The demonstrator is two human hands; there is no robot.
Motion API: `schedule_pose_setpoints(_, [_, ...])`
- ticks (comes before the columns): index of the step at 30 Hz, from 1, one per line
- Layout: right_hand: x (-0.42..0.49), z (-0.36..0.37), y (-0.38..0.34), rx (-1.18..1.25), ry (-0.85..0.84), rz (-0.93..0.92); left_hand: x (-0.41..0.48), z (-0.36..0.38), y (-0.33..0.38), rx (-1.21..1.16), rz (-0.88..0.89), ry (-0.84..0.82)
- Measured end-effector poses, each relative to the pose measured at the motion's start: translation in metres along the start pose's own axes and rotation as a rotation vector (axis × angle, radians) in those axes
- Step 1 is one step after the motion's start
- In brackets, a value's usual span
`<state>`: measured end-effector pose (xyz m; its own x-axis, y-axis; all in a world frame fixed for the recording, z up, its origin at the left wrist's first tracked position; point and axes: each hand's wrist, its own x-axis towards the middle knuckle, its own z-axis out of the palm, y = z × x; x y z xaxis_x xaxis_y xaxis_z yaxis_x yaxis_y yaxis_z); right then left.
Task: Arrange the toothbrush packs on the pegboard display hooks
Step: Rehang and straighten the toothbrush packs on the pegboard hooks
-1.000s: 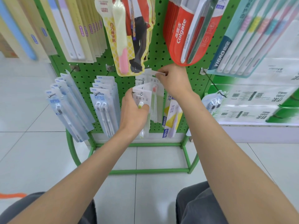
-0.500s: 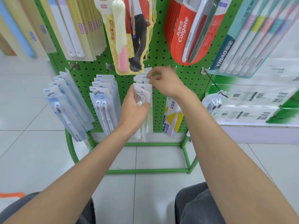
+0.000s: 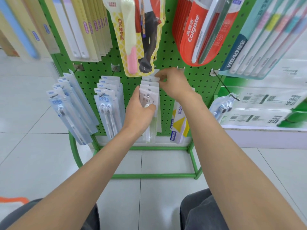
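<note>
Green pegboard (image 3: 167,52) fills the top middle of the frame. It stands on a green metal frame (image 3: 156,176) on the pale tiled floor (image 3: 33,155). A row of white toothbrush packs (image 3: 149,85) hangs on one hook (image 3: 148,96) in the middle of the board, one pack behind the other. The left hand (image 3: 137,115) grips the front pack low down. Its fingers (image 3: 136,95) curl round the left edge of the pack and its thumb lies across the front. The right hand (image 3: 176,84) is just above it and to the right. Its fingers (image 3: 160,74) pinch the top of a pack at the back of the row, close to the board. To the left of the white row hang clear blue packs with two brushes (image 3: 108,105), and more blue packs (image 3: 73,107) hang further left and tilt outward. Just right of the hands hangs a yellow and white pack (image 3: 180,123), partly hidden by the right wrist. Above, at the top of the frame, hang red Colgate packs (image 3: 194,34), a yellow pack with a pink and cream brush (image 3: 131,39), and long pale packs (image 3: 79,27) in the upper left. Grey trouser knees (image 3: 204,211) show at the bottom.
</note>
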<state>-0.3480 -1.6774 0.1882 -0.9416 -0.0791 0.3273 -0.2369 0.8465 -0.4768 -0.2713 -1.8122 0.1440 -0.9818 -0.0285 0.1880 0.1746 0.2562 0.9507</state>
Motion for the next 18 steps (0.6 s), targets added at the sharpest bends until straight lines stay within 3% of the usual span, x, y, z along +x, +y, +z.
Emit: schedule_pose_setpoints(18, [-0.044, -0.017, -0.018, -0.112, 0.2, 0.086, -0.009, -0.002, -0.002, 0.06, -0.023, 0.04])
